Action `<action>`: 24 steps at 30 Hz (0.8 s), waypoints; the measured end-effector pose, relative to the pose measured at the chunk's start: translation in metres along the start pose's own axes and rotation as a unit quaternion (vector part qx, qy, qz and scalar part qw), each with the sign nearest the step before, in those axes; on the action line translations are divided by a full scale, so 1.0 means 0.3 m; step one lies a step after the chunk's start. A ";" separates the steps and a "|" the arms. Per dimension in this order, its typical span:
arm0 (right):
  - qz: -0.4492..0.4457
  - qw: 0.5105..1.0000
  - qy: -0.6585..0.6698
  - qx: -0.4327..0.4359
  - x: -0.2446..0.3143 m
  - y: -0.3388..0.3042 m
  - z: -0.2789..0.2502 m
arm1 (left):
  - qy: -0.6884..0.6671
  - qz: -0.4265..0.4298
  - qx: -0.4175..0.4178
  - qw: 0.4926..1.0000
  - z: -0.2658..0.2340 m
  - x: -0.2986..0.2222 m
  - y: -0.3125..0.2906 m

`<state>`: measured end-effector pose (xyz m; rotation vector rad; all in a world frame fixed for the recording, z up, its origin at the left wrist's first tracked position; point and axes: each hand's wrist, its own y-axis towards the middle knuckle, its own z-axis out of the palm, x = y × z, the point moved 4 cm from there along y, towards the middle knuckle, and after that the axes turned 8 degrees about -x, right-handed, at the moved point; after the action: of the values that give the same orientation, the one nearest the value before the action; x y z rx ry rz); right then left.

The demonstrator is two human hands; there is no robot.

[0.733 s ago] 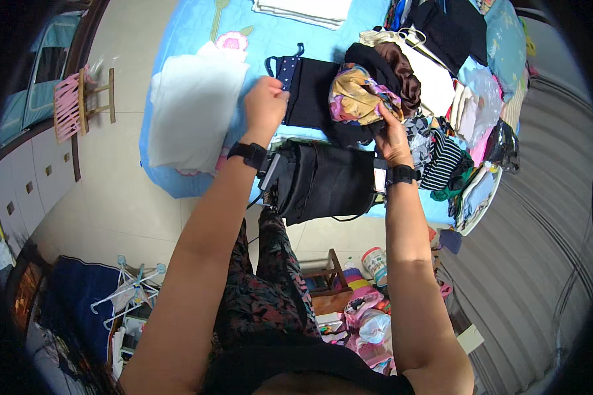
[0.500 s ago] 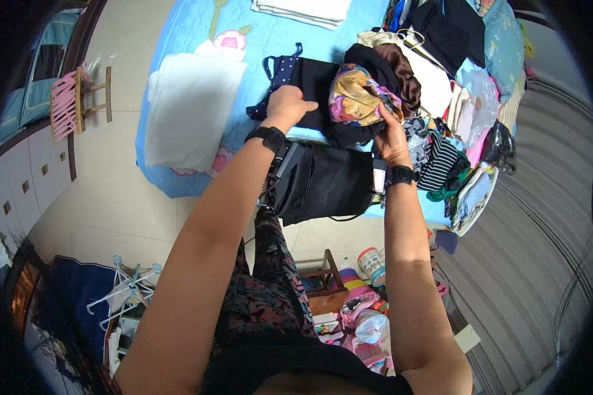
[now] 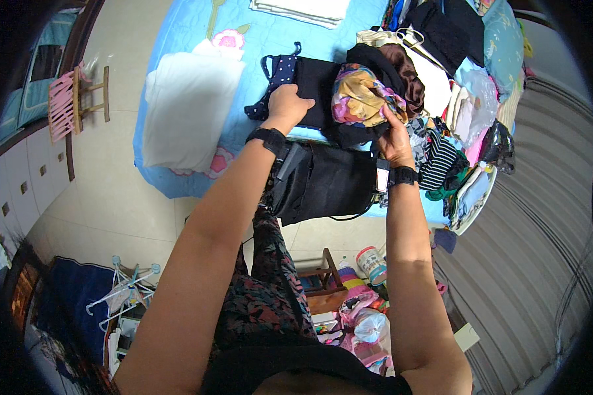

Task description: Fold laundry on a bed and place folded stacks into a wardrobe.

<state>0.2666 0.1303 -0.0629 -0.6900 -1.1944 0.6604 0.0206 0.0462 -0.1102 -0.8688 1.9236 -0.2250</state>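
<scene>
A dark garment lies on the bed, its black folded part (image 3: 316, 82) next to navy polka-dot straps (image 3: 280, 72). My left hand (image 3: 288, 108) is curled at the near edge of this garment, thumb pointing right; its other fingers are mostly hidden. Against the garment's right side sits a bunched gold-and-purple floral cloth (image 3: 359, 95), with black fabric around and under it. My right hand (image 3: 394, 138) pinches the right edge of the floral cloth, thumb on top. Just below both hands is a black bag (image 3: 326, 181).
The blue quilted bed (image 3: 263, 29) carries a white folded cloth (image 3: 188, 108) at left and a white stack (image 3: 303, 10) at the far edge. Heaped clothes (image 3: 438, 161) crowd the right side. A small wooden chair (image 3: 79, 102) stands on the floor at left.
My right hand and the floral cloth have shifted very slightly to the right. The left hand has stayed almost in place.
</scene>
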 end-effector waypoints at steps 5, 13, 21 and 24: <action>-0.007 0.999 0.022 0.046 0.018 0.023 0.001 | -0.176 -0.051 0.059 0.981 0.021 0.197 0.070; -0.011 1.000 0.001 0.018 0.011 0.004 0.021 | -0.266 -0.095 0.085 0.956 -0.032 0.157 0.046; -0.056 0.998 0.004 0.023 0.036 -0.016 0.048 | -0.100 -0.053 0.062 0.992 -0.041 0.068 0.087; -0.075 0.997 0.020 0.011 0.110 -0.059 -0.052 | -0.138 0.034 0.048 0.989 -0.092 -0.018 0.039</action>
<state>0.2912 0.1427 -0.0330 -0.5857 -1.1879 0.5310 -0.0068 0.0527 -0.0983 -0.7293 1.6675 -0.1473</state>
